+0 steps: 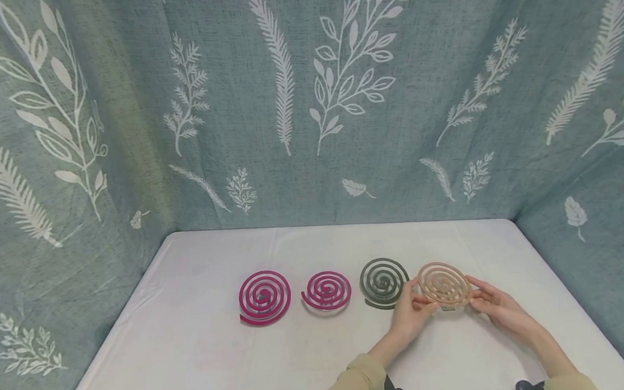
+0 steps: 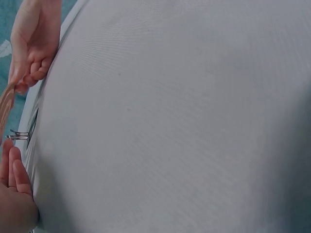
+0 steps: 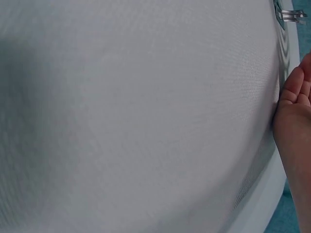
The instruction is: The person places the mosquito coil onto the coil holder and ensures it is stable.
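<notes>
A tan mosquito coil (image 1: 444,284) is held between both hands at the right of the row, tilted in the head view. My left hand (image 1: 410,310) pinches its left edge, beside a dark green mosquito coil (image 1: 384,283). At the opposite edge, my right hand (image 1: 503,308) pinches the coil between thumb and fingers. Just below the coil's near rim shows a small silver metal piece (image 1: 448,308). The left wrist view catches only the edge of the tan coil, with a metal clip-like piece (image 2: 19,135) between the hands.
Two magenta mosquito coils, a larger one (image 1: 265,298) and a smaller one (image 1: 326,290), sit to the left on the white-covered table (image 1: 205,371). A patterned teal curtain (image 1: 311,177) surrounds the table's back and sides.
</notes>
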A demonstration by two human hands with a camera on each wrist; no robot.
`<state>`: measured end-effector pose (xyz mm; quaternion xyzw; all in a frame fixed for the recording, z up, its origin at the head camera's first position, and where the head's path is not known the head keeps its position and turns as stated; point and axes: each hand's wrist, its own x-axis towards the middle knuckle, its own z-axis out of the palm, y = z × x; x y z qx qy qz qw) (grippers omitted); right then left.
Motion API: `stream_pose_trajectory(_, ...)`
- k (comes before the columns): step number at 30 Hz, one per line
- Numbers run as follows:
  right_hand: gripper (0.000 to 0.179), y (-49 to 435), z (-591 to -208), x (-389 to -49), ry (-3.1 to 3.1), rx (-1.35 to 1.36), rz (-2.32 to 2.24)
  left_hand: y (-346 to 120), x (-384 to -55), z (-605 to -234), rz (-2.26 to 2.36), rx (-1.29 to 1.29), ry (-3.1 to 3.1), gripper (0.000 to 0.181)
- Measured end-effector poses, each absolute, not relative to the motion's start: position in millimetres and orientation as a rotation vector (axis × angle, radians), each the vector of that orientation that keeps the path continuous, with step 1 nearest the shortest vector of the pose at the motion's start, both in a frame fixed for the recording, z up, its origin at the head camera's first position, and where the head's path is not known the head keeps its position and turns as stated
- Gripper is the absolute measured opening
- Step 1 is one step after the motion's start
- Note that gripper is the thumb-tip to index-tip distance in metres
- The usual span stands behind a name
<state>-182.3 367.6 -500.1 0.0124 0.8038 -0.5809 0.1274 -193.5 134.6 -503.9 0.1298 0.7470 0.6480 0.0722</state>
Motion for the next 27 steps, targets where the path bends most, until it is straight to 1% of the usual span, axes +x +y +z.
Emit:
stream_pose_trajectory(16,0.07,367.0,-504.4,-182.3,2.325,0.036,-1.703,135.1,-196.0,-506.8,1.891,0.353,2.294,0.062)
stream_pose_trajectory(27,0.072,367.0,-504.5,-183.8,2.311,0.055,-1.691,133.8,-196.0,-505.4,1.861,0.379,2.323,0.06)
